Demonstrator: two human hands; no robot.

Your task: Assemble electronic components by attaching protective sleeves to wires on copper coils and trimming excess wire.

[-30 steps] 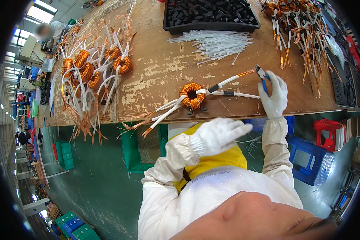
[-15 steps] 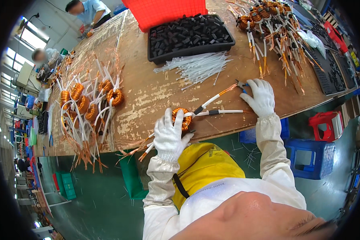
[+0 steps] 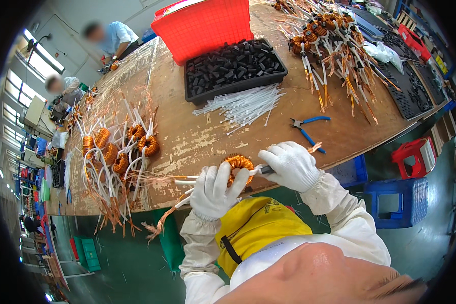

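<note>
White-gloved left hand (image 3: 212,192) grips the copper-wound ring coil (image 3: 240,160), white-gloved right hand (image 3: 290,164) its black-sleeved white lead (image 3: 266,171) — probably dense, stiff; best held by the ring.

- Bright, fairly even light around the black tray (image 3: 189,91); shadows on the wooden surface (image 3: 187,144) are soft.
- Far left of the tray, the windows (image 3: 19,83) burn out to white.
- Well below and right of the tray, the glossy floor (image 3: 413,242) carries pale glare near a blue stool (image 3: 400,205).
- Below the tray, the gloved left hand (image 3: 212,190) and right hand (image 3: 291,164) look bright and reasonably sharp.
- Left of the tray, two people's heads (image 3: 92,31) are blurred.
- All around the tray, straight edges bend outward toward a black fisheye rim.
</note>
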